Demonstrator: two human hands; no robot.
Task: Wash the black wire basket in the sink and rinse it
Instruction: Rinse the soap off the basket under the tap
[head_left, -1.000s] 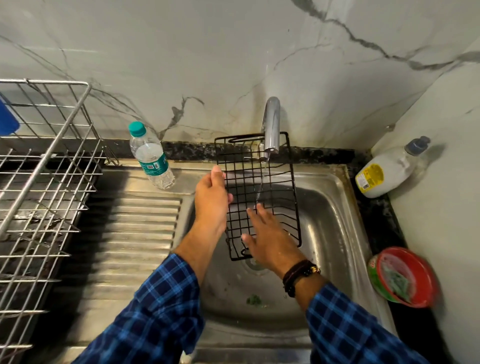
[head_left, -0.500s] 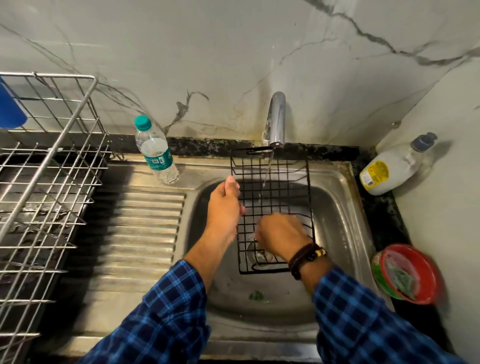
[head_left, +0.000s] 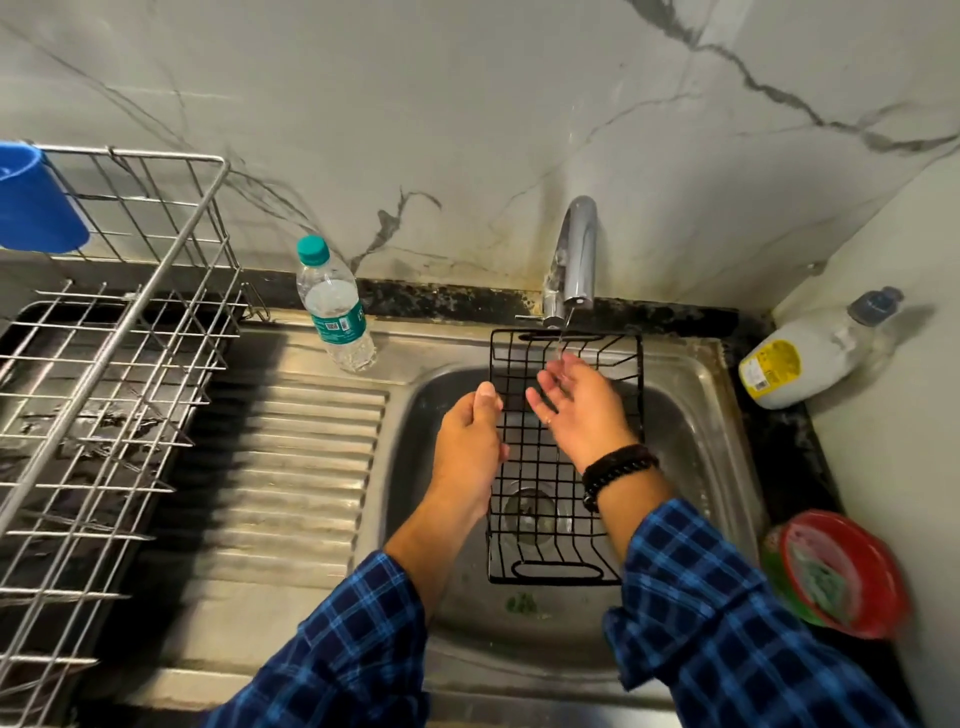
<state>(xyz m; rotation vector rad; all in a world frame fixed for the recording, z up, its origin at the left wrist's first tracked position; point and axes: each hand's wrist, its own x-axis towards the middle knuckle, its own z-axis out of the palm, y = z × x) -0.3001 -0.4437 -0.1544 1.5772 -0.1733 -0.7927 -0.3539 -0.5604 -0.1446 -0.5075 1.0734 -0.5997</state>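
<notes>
Water (head_left: 564, 335) from the tap (head_left: 575, 260) is falling onto the right hand (head_left: 576, 410), whose grip is lying apart, palm up, while the left hand (head_left: 470, 447) is clamping its grip on the side wire of the black wire basket (head_left: 545, 467) over the sink (head_left: 693, 431).

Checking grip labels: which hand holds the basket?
The left hand grips the black wire basket; the right hand lies open under the tap.

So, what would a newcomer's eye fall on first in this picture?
The black wire basket stands out, held in the steel sink by the person's left grip on its left edge. The right grip, fingers open, catches the thin stream under the chrome tap at the back wall. A red bowl sits at the far right.
</notes>
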